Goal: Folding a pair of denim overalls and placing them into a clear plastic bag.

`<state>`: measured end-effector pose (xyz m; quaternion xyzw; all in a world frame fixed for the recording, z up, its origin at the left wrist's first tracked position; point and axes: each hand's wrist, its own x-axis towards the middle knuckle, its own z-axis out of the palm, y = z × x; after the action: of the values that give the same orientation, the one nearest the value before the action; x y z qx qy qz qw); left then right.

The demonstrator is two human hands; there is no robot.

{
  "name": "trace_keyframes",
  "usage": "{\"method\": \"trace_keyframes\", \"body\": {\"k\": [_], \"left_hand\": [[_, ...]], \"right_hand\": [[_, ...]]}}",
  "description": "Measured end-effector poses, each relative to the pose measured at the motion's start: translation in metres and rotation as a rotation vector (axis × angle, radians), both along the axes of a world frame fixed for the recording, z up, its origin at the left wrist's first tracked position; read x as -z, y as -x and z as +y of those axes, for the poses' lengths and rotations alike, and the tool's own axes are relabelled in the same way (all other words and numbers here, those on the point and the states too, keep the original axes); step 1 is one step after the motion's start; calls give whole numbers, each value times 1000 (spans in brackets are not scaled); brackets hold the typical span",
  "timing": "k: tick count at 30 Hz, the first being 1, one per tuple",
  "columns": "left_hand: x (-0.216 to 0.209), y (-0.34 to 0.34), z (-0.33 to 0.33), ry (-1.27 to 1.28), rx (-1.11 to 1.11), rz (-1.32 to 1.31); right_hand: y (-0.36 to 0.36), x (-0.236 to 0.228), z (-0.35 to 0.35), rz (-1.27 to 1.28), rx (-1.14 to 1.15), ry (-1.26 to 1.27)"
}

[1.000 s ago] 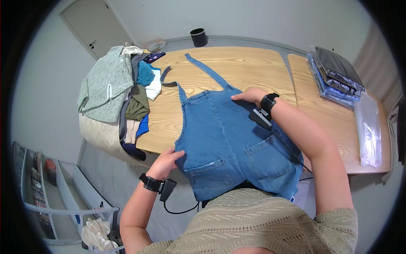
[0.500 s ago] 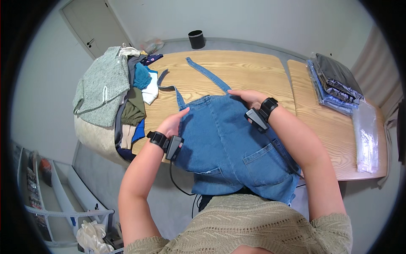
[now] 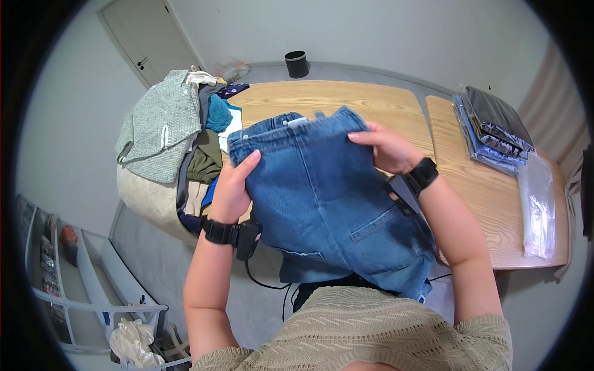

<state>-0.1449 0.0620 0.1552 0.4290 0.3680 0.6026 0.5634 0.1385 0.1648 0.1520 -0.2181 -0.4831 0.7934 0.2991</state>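
1 denim garment [image 3: 318, 191], upper sides within left fingers [image 3: 248, 164] and right fingers [image 3: 365, 138]

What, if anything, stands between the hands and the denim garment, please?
Nothing visible does: the left hand holds the denim garment near its upper left corner, the right hand near its upper right, and the clothes pile lies off to the left.

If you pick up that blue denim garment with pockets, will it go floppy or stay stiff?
Probably floppy: the blue denim garment creases and bends below the left hand and right hand. It may feel heavyish for cloth, since its denim looks thick. It likely isn't slippery: its surface looks dull, not shiny.
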Motion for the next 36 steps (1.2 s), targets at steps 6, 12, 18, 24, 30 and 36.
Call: {"method": "trace_keyframes", "body": {"k": [6, 12, 18, 24, 30, 36], "left_hand": [[-26, -14, -58, -144, 168, 36], [-57, -28, -101, -431, 274, 415], [-67, -29, -114, -352, 372, 345], [-57, -29, -112, -281, 6, 201], [-62, -34, -104, -315, -210, 361], [-69, -33, -110, -422, -222, 405]], "right_hand": [[-7, -7, -43, 204, -420, -67], [6, -11, -76, 176, -338, -37], [-5, -20, -83, 425, -364, -14], [-38, -43, -92, 262, -65, -172], [-36, -89, -130, 15, 250, -392], [-54, -102, -144, -155, 353, -975]]}}
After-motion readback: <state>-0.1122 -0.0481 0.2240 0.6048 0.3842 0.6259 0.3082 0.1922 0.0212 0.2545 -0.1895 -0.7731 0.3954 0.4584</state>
